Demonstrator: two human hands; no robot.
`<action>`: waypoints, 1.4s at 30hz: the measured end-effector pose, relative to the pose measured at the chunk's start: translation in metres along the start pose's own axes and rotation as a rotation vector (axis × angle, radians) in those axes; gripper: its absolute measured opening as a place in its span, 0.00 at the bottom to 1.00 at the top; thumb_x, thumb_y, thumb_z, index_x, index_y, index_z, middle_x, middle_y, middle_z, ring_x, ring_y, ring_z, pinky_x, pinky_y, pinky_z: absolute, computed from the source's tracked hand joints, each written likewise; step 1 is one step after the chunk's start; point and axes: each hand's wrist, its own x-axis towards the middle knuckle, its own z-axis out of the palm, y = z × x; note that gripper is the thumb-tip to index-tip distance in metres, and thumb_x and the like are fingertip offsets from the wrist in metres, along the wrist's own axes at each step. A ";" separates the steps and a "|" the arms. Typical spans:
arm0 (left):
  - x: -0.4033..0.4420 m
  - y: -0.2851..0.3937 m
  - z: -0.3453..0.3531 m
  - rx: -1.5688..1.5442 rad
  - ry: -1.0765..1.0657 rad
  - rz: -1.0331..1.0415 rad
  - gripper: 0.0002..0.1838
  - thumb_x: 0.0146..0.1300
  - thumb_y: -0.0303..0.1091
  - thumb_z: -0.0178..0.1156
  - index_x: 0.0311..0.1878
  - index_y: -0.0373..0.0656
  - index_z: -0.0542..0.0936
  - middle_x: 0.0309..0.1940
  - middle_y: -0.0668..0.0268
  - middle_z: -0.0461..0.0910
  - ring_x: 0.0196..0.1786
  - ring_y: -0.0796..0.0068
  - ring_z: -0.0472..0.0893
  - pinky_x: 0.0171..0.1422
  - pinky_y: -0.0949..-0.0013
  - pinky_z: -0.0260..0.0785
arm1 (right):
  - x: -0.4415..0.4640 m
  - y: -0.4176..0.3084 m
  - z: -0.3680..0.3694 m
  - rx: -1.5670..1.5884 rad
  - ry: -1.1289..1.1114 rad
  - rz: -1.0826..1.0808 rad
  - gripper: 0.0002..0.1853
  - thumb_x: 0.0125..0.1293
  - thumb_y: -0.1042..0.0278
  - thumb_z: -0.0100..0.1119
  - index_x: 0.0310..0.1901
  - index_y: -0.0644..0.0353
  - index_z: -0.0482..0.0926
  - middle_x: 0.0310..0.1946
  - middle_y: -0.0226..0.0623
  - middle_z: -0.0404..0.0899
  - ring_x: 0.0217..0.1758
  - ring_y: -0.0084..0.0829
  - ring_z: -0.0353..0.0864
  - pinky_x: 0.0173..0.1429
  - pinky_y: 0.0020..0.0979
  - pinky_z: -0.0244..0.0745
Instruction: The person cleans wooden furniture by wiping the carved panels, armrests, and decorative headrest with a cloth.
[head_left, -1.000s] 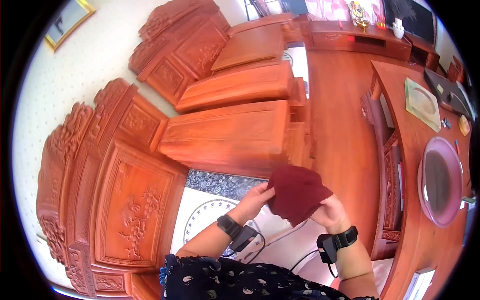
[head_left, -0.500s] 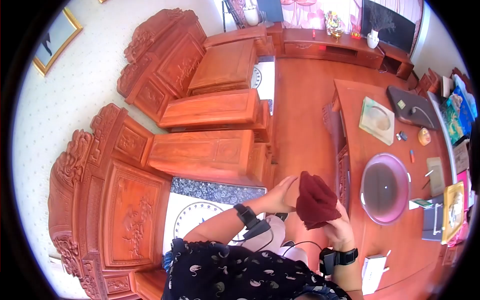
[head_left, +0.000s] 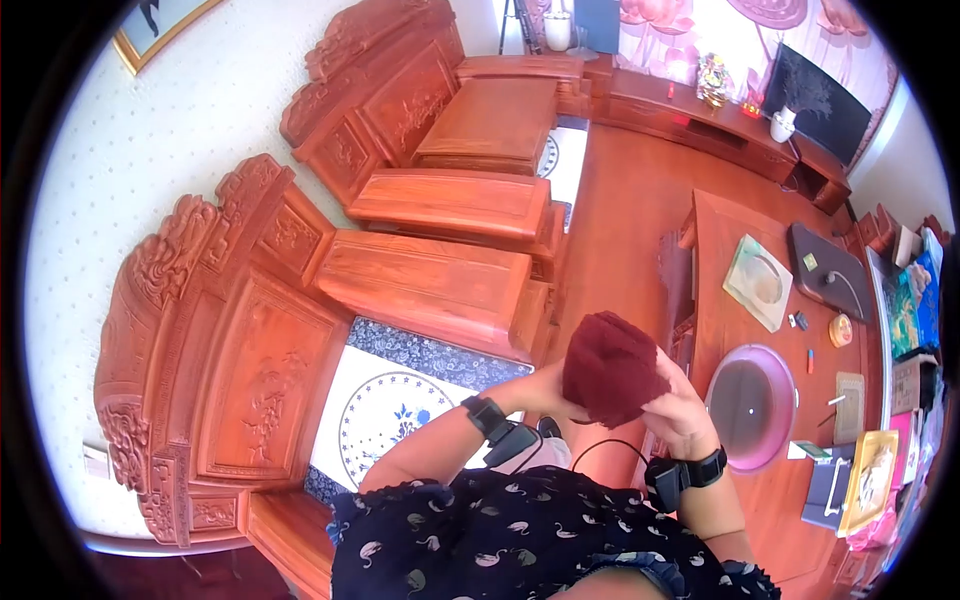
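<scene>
A folded dark red cloth [head_left: 612, 368] is held up in front of my body, between both hands. My right hand [head_left: 684, 412] grips its right side, with the thumb and fingers curled against the fabric. From the other side my left hand [head_left: 550, 391] is closed on the cloth's left edge, its fingers mostly hidden behind the folds. Right of the hands, a pink-rimmed basin [head_left: 791, 400] of dark water stands on the wooden table [head_left: 700, 235].
Carved wooden chairs [head_left: 270, 400] with a white and blue seat cushion [head_left: 375, 400] line the left wall. On the table lie a dark tea tray [head_left: 828, 268], a pale square dish [head_left: 750, 285], an orange lighter [head_left: 810, 361] and a gold-framed item [head_left: 868, 485]. A TV cabinet [head_left: 690, 120] is at the back.
My left hand has closed in from the side and now holds the cloth too. The cloth has moved slightly up and left. The camera view has shifted and turned.
</scene>
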 end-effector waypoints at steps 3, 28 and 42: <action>-0.019 -0.009 -0.018 0.046 0.107 -0.010 0.29 0.44 0.30 0.70 0.52 0.41 0.71 0.46 0.64 0.75 0.50 0.76 0.73 0.53 0.70 0.68 | 0.039 -0.009 0.015 0.022 -0.146 0.079 0.40 0.48 0.81 0.52 0.66 0.67 0.52 0.64 0.39 0.58 0.68 0.28 0.57 0.70 0.30 0.49; -0.066 0.145 -0.093 -0.649 1.256 0.753 0.28 0.64 0.47 0.47 0.59 0.35 0.65 0.60 0.50 0.65 0.62 0.56 0.65 0.68 0.55 0.55 | 0.267 -0.016 -0.026 -0.220 -0.641 0.669 0.23 0.63 0.64 0.54 0.58 0.62 0.65 0.53 0.35 0.68 0.56 0.29 0.68 0.60 0.31 0.63; 0.005 0.120 -0.097 -0.798 1.808 0.840 0.20 0.67 0.38 0.38 0.55 0.36 0.69 0.54 0.56 0.71 0.56 0.57 0.70 0.63 0.56 0.61 | 0.297 0.023 -0.009 -0.210 -1.070 0.449 0.39 0.55 0.69 0.62 0.65 0.66 0.50 0.57 0.46 0.63 0.62 0.36 0.61 0.64 0.32 0.56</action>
